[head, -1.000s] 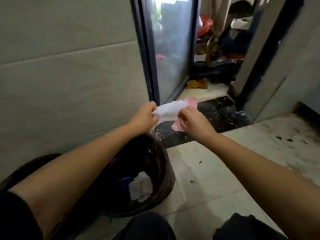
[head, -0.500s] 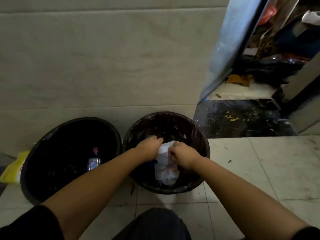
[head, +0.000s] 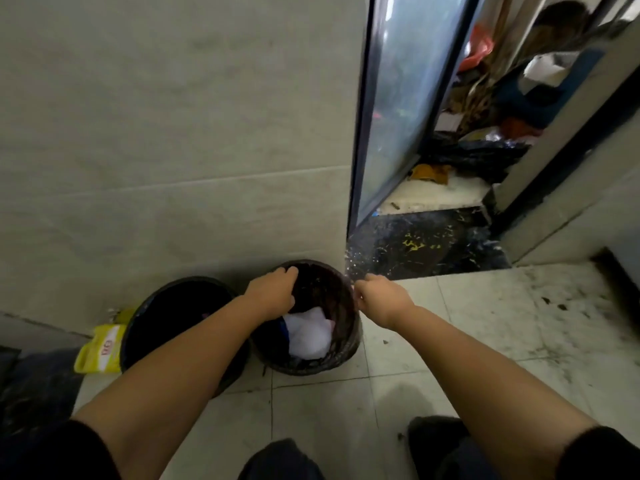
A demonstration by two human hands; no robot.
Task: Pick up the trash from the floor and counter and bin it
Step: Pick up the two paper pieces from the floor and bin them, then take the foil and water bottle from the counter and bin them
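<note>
Head view, looking down at the floor (head: 346,403) by a tiled wall (head: 173,133).

Two dark round bins stand side by side against the wall. The right bin (head: 349,344) sits under both hands; the left bin (head: 145,313) is just beside it, its near edge hidden by the left forearm.

Left hand (head: 273,292): over the left side of the right bin's mouth, palm down. Its fingers (head: 289,271) curl toward the far rim, loosely bent, a little apart. Nothing seen between them. Whether they touch the rim or liner cannot be told.

Right hand (head: 381,296): at the right rim of the same bin, knuckles up. Its fingers (head: 358,294) are drawn together into a loose fist, tips at the rim's edge. Whether they pinch the liner cannot be told; nothing else shows in the grip.

Crumpled white paper (head: 308,336): lies inside the right bin, below and between both sets of fingers, apart from both hands. A dark blue scrap (head: 283,329) shows at its left edge, just under the left wrist.

Yellow packet (head: 100,348): on the floor, left of the left bin, well away from the left fingers.

Beyond the right fingers: a dark speckled threshold (head: 426,244) and a glass door (head: 398,98), with clutter past it too blurred to sort out.

Floor tiles to the right of the right fingers carry dark specks and smudges.
</note>
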